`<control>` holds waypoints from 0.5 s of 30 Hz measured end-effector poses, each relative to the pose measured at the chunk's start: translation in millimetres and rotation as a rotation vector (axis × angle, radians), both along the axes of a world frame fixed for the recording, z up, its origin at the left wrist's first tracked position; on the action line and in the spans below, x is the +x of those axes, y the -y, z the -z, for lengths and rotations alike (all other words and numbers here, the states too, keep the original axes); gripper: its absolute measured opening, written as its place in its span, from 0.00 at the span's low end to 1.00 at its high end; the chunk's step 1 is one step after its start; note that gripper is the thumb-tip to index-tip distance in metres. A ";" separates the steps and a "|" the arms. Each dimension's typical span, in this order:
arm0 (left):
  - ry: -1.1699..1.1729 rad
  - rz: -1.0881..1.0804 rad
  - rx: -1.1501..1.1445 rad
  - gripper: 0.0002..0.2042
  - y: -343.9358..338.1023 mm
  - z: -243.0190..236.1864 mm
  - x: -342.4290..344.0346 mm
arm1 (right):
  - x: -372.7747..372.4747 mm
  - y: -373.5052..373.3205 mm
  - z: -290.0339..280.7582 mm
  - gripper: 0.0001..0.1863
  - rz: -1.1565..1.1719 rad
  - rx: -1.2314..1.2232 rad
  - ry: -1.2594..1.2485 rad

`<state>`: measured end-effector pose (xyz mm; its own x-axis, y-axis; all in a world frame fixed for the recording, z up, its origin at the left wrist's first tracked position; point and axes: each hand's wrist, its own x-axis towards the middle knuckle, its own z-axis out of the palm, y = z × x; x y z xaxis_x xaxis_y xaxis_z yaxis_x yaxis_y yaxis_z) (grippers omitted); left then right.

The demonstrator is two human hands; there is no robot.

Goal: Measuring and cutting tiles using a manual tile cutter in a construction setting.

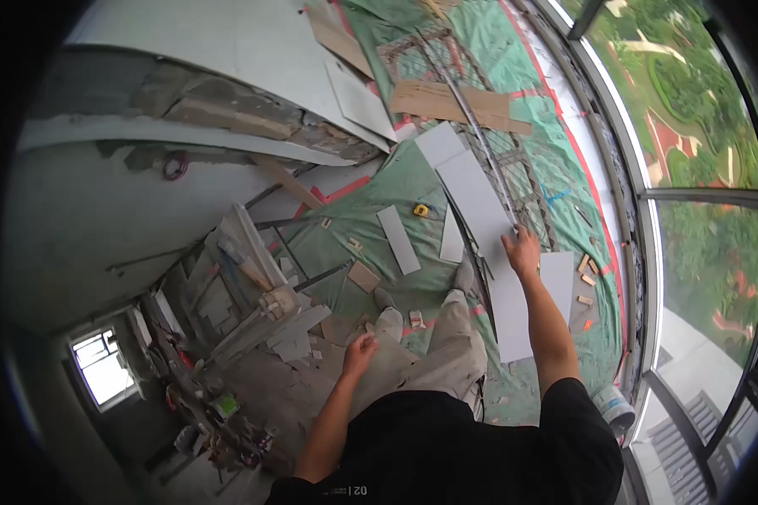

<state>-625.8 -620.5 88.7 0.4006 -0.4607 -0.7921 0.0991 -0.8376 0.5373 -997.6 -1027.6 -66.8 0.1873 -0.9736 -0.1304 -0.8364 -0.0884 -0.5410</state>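
In the head view, small pale print shows on the black shirt (421,433), and a small red-and-white pack (416,319) lies by the feet, its marking too small to make out. Green sheeting (370,200) covers the floor; on it are a yellow tape measure (421,209), a brown cardboard piece (455,104), small wood blocks (587,280) to the right and a pale tub (615,411) near the window. The long pale board (511,316) lies under and beyond the right hand (522,250), whose bent fingers are at the near end of a silver bar (478,132); whether they clasp it, I cannot tell. The left hand (360,354) hangs loosely curled and relaxed, well apart from both, near the trouser leg (387,330).
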 end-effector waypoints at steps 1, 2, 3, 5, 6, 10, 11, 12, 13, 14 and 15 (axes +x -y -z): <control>0.082 0.000 0.067 0.24 -13.0 -8.4 4.6 | 5.8 10.1 1.8 0.28 0.027 0.090 -0.033; 0.161 -0.026 0.006 0.24 -27.6 -15.4 0.3 | 12.7 19.3 3.9 0.31 0.056 0.200 -0.059; 0.278 -0.008 -0.071 0.24 -42.2 -21.9 -4.1 | 13.8 28.4 4.9 0.31 -0.005 0.297 -0.073; 0.442 -0.036 -0.073 0.24 -66.2 -27.2 -15.5 | 9.1 39.0 9.9 0.32 -0.082 0.277 -0.034; 0.470 -0.061 -0.054 0.24 -76.9 -27.2 -21.2 | 6.8 42.7 13.7 0.32 -0.009 0.288 -0.020; 0.418 -0.145 0.059 0.24 -116.3 -18.2 -37.1 | -0.2 54.7 14.6 0.38 0.008 0.219 -0.172; 0.473 -0.165 0.020 0.24 -125.8 -16.5 -38.3 | 1.2 54.8 9.4 0.39 0.011 0.207 -0.164; 0.460 -0.126 0.022 0.23 -134.5 -15.0 -40.0 | 3.6 55.5 1.4 0.39 0.002 0.192 -0.023; 0.402 -0.090 0.081 0.23 -142.2 -14.4 -39.9 | 4.6 52.4 -10.3 0.39 0.043 0.233 0.049; 0.434 -0.089 0.012 0.23 -148.3 -14.2 -39.3 | 7.5 50.0 -24.8 0.39 0.005 0.195 0.089; 0.432 -0.103 0.034 0.23 -152.9 -15.0 -39.3 | 10.5 47.9 -42.6 0.37 0.027 0.148 0.010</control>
